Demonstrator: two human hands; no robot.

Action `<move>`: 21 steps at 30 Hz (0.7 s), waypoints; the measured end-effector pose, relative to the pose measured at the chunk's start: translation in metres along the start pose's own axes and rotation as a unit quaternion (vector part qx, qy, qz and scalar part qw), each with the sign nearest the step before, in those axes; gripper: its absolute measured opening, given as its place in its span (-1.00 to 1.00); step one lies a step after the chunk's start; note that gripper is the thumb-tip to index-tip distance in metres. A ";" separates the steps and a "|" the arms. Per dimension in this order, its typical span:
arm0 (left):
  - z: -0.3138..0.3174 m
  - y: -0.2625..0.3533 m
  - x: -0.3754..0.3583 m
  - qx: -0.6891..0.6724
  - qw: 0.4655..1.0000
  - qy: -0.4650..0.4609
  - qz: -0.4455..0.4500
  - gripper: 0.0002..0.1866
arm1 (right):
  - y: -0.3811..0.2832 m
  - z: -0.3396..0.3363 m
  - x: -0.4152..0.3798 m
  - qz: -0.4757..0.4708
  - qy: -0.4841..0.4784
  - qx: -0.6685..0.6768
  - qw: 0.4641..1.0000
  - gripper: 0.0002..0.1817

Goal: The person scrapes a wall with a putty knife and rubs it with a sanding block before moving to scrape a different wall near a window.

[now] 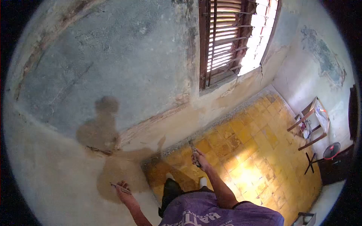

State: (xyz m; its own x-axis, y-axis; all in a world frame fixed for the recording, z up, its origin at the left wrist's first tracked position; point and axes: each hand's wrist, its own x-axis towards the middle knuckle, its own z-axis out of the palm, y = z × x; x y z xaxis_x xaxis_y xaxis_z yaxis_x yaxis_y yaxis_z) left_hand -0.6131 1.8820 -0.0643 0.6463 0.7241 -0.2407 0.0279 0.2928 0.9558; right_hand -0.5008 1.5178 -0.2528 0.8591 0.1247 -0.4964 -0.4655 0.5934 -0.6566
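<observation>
I'm gripping a bladed tool [194,152] in my right hand [202,160] above yellow floor tiles [268,137] and a slim implement [113,184] (type unclear) in my left hand [124,193] near the wall [71,175], risking a drop should either grip slacken.

Three pairs, six singles, one kind uncounted.
Hands: 2, a left hand [123,189] and a right hand [201,158]. Tools: 2, one left tool [114,185], one right tool [195,153]. Shoes: 2, left shoe [169,176], right shoe [203,182]. Shirt [200,206]: 1. Window [225,39]: 1. Fan [332,151]: 1. Small table [322,117]: 1. Person's shadow [102,132]: 1. Lower-edge furniture [304,215]: 1 piece, type unclear. Floor tiles [241,130]: many; joints too faint under glare for a firm number.
</observation>
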 end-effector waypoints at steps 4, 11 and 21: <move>0.005 -0.002 0.050 0.040 0.998 -0.029 0.038 -0.53 | 0.003 0.047 0.019 -0.033 0.025 -0.032 0.999 -0.61; 0.035 0.002 0.163 0.104 0.985 -0.109 0.082 -0.50 | 0.007 0.098 0.071 0.078 0.038 -0.069 0.994 -0.52; 0.105 0.052 0.259 0.186 0.860 -0.356 0.315 -0.77 | -0.068 0.195 0.143 -0.138 0.095 0.032 0.985 -0.39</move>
State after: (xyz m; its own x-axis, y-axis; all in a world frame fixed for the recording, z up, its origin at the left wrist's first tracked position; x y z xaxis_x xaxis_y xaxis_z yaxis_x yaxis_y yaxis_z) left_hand -0.3646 2.0192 -0.0596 0.9217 0.0605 0.3830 -0.3431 -0.3330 0.8783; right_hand -0.3049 1.6498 -0.1684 0.8932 -0.1954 -0.4050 -0.2002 0.6337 -0.7472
